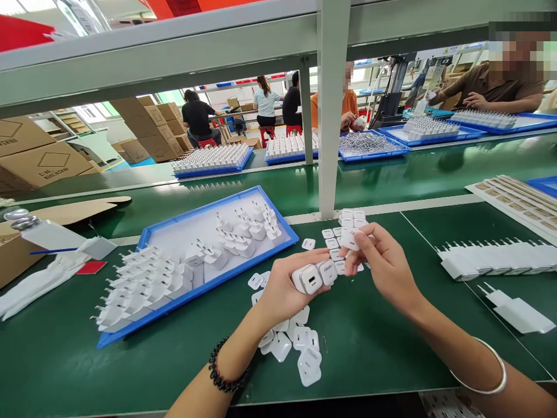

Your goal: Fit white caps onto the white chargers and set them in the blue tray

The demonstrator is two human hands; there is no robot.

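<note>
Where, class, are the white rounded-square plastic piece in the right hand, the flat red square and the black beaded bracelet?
White rounded-square piece (348, 238), head view: flat face.
Flat red square (91, 267), head view: middle.
Black beaded bracelet (214, 373), head view: beads.

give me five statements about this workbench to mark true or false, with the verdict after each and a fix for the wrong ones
1. The left hand holds a white charger piece that shows a dark slot. True.
2. The right hand holds a screwdriver. False: it holds a square white cap.
3. The dark beaded bracelet is on the right wrist. False: it is on the left one.
4. The blue-rimmed tray left of the hands bears white plugs with metal pins. True.
5. The flat red piece lies inside that tray. False: it lies on the green table, left of the tray.
</note>
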